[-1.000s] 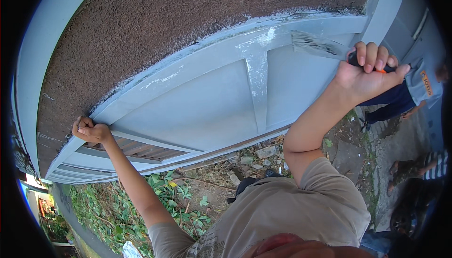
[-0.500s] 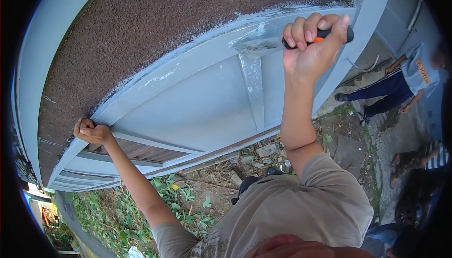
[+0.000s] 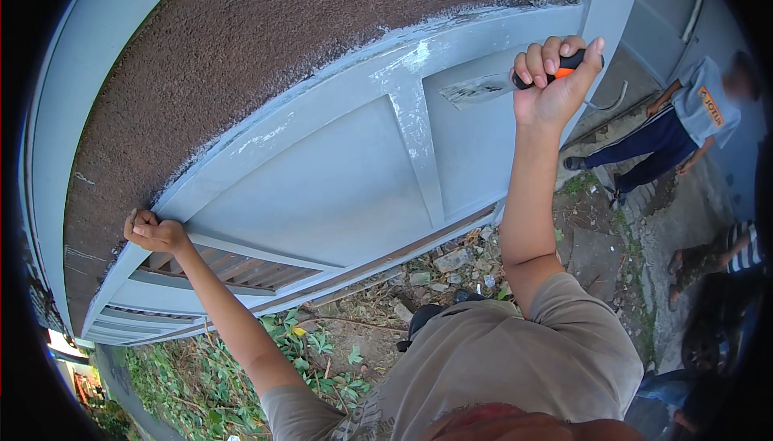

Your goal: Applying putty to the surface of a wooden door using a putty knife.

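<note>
Two hands: both yours, raised against a grey-painted wall panel (image 3: 322,191) under a band of rough brown render (image 3: 282,47).
Right hand (image 3: 555,79): your grip is clamped around the black-and-orange handle of a scraper (image 3: 515,80); fingers curl over the top, thumb up at the far end.
Scraper blade: points left from your fist and lies flat against the panel's upper rail, just right of the vertical rib (image 3: 419,151); its face is smeared with pale paint.
Left hand (image 3: 153,232): your grip is drawn together into a fist, pressed to the panel's lower left edge beside the slatted vent (image 3: 217,268); nothing shows inside it.
Paint condition: white scuffed patches along the upper rail and on the rib.
Ground: rubble and green weeds (image 3: 314,344) below the panel.
Bystander: a person in grey top and dark trousers (image 3: 684,119) stands well apart at right.
</note>
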A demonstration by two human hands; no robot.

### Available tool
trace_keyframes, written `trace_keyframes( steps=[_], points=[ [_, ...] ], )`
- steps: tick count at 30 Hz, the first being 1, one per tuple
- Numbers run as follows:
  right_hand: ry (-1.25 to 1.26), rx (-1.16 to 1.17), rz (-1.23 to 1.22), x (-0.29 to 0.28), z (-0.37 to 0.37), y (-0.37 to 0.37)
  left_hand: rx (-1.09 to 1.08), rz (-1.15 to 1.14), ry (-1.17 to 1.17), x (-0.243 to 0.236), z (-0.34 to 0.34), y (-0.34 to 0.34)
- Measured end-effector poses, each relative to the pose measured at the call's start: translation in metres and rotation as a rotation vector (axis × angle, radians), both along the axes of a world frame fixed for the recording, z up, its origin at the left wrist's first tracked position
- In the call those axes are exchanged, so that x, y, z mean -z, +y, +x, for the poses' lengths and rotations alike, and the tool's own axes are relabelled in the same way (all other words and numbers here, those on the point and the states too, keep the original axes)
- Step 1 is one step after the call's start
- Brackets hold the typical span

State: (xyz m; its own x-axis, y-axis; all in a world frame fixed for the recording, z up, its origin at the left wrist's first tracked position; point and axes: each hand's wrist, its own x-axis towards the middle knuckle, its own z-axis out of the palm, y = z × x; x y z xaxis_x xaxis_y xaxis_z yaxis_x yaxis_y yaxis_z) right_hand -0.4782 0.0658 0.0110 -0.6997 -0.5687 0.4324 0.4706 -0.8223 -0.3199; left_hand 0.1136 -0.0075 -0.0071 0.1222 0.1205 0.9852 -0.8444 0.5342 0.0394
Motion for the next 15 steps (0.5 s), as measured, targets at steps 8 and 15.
trace_keyframes(
  steps=[8,15],
  points=[
    [0.042,-0.075,-0.19,-0.019,-0.042,0.035,0.02,0.006,0.02,0.0,-0.005,-0.002],
    [0.058,-0.026,-0.149,-0.047,0.017,-0.026,0.022,0.006,-0.031,-0.003,0.0,0.001]
  ],
)
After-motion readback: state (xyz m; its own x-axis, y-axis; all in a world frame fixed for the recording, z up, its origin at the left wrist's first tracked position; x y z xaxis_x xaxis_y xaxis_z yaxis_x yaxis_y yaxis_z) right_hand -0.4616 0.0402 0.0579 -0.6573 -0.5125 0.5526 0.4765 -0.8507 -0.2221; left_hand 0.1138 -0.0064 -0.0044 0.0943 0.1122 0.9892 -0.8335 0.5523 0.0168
